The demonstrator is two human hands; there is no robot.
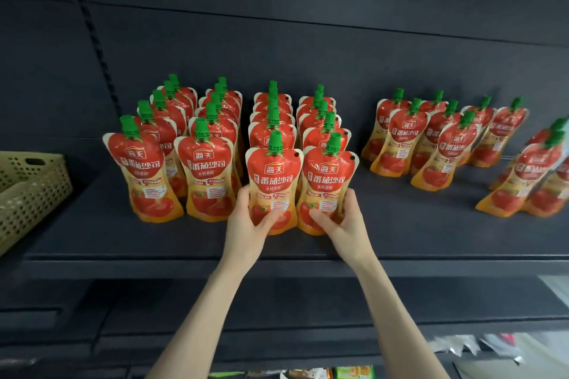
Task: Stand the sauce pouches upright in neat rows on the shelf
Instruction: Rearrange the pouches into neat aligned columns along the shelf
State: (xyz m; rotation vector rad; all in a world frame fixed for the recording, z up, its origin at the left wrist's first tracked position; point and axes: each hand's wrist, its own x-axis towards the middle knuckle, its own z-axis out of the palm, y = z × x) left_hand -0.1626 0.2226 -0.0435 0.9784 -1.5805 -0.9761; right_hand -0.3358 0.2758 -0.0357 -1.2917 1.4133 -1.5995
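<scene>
Red and orange tomato sauce pouches with green caps stand upright on the dark shelf [92, 234]. Several straight rows run front to back at the left and middle. My left hand [246, 221] grips the lower part of the front pouch of the third row [272, 175]. My right hand [341, 218] grips the base of the front pouch of the fourth row [329, 178]. These two pouches stand side by side, touching. Further right stands a looser cluster of pouches [437, 138], and leaning pouches [529, 178] sit at the far right.
A tan perforated basket [27, 191] sits at the shelf's left end. The dark back panel [308, 40] rises behind the rows. Bare shelf lies between the rows and the right cluster. A lower shelf [308, 301] holds packaged goods [354, 372] at the bottom edge.
</scene>
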